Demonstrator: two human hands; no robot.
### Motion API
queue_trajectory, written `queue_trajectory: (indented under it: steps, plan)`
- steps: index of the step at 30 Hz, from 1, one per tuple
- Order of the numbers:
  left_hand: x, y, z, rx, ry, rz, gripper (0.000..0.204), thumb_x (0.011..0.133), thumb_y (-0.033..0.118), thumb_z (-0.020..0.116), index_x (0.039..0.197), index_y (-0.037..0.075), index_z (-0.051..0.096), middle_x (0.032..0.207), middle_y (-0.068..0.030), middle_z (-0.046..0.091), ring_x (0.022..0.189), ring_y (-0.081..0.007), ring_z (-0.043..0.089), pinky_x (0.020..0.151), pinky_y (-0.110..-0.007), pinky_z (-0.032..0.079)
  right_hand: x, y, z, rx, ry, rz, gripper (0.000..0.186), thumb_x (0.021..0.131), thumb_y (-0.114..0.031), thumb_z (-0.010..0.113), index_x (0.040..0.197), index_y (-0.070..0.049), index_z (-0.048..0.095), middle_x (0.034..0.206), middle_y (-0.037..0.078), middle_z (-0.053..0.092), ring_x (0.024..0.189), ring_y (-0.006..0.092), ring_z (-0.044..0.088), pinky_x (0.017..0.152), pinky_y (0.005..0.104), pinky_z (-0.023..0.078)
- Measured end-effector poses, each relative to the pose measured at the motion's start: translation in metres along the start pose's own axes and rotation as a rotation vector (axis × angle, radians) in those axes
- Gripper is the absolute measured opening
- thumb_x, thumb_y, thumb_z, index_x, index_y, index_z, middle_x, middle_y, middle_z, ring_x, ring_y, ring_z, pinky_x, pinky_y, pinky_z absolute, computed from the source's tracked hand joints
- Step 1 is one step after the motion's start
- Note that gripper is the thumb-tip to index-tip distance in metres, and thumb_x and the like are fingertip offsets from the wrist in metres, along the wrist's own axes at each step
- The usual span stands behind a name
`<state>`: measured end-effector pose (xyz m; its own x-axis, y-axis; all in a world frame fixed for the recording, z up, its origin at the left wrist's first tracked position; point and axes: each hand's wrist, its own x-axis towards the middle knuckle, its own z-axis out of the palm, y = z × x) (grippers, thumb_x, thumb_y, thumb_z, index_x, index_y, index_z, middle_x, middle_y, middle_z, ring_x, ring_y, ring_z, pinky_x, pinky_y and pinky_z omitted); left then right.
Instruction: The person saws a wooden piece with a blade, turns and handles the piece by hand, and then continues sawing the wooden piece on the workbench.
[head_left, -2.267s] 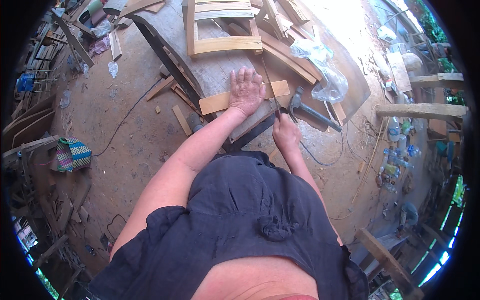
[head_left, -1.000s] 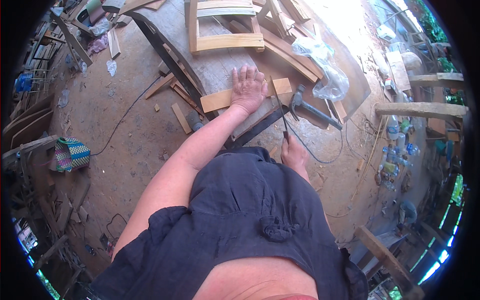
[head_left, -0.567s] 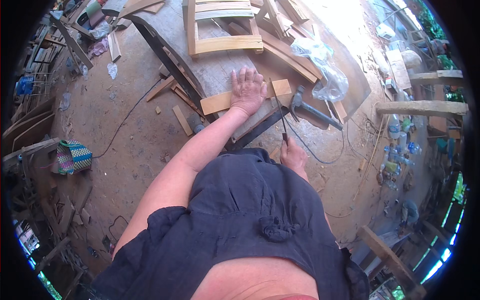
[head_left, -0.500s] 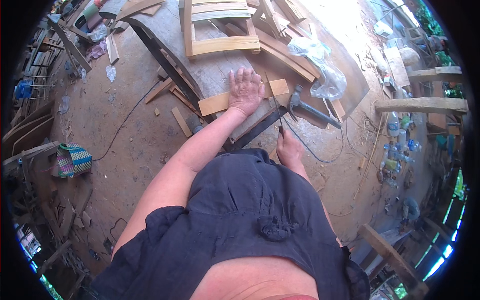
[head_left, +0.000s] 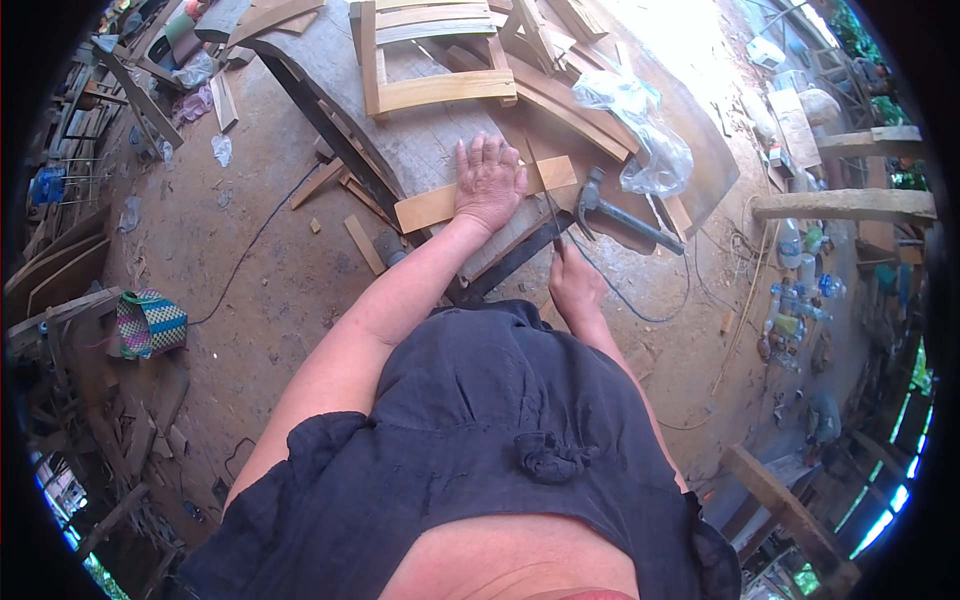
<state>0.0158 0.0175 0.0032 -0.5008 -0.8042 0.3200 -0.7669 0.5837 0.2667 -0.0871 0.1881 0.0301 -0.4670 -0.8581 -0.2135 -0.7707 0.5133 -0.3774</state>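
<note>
My left hand point(head_left: 490, 185) lies flat on a short pale wooden board point(head_left: 428, 209), fingers stretched out and pressing it against the bench top. Closed round a dark handle, my right hand point(head_left: 578, 282) holds a thin, narrow-bladed hand saw point(head_left: 547, 190). Its blade crosses the board near the right end, to the right of my left hand. How deep the blade sits in the wood is too small to tell. Just right of the saw rests a claw hammer point(head_left: 630, 220), head toward the board.
A slatted wooden frame point(head_left: 445, 92) stands at the back of the bench. Long planks point(head_left: 575, 115) and a clear plastic bag point(head_left: 660, 160) lie to its right. Offcuts point(head_left: 364, 244) and a dark cable point(head_left: 240, 265) are on the floor at left, near a woven basket point(head_left: 152, 324).
My right hand has moved slightly up and forward with the saw, pushing it along the cut line. The left hand and the board have stayed in place.
</note>
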Motion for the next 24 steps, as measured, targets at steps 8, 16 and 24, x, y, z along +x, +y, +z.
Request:
queue_trajectory:
  steps: [8,16,24]
  plan:
    - [0.000,-0.004,0.003,0.017,0.015,-0.032,0.035,0.080,0.033,0.058,0.107,0.011,0.052,0.119,-0.0090,0.042,0.124,-0.0272,0.032,0.107,-0.056,0.019,-0.022,0.010,-0.003,-0.008,-0.026,0.002,0.019,0.087,-0.026,0.049,0.089,-0.008,0.053,0.071,0.022,0.063,0.070,0.0418,0.063,0.065,0.0525,0.048]
    - [0.003,0.000,-0.002,-0.012,0.025,-0.002,0.036,0.079,0.031,0.060,0.107,0.010,0.049,0.118,-0.0089,0.043,0.122,-0.0286,0.036,0.106,-0.055,0.023,0.034,-0.013,0.000,-0.012,0.000,-0.022,0.020,0.089,-0.028,0.048,0.093,-0.009,0.055,0.075,0.022,0.063,0.074,0.0421,0.062,0.067,0.0525,0.047]
    - [0.001,-0.005,-0.001,0.024,0.019,-0.027,0.037,0.079,0.031,0.060,0.107,0.010,0.049,0.118,-0.0094,0.043,0.123,-0.0284,0.036,0.106,-0.055,0.022,-0.022,0.011,-0.004,0.027,-0.052,0.012,0.018,0.087,-0.025,0.049,0.093,-0.009,0.054,0.072,0.022,0.064,0.071,0.0409,0.063,0.065,0.0520,0.048]
